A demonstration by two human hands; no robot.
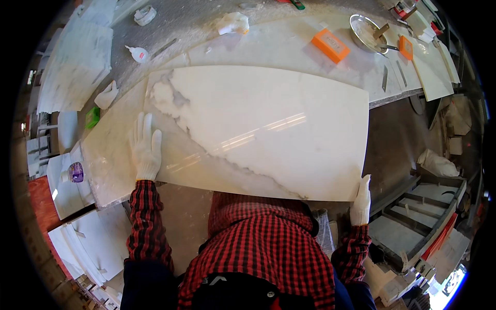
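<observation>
A polished white marble slab with grey veining lies flat in front of me, its near right part reaching past the worktable's edge. My left hand, in a white knit glove, rests flat at the slab's left edge, fingers stretched and slightly apart. At the near right corner my right hand, also gloved, holds the slab's side edge. That hand shows mostly edge-on, with its fingertips pointing away from me; some fingers are hidden. The pale stone worktop shows left of the slab.
Beyond the slab are an orange box, a metal bowl with a spatula, and a smaller orange block. A white squeeze bottle lies far left, near a green box. A metal frame stands at right.
</observation>
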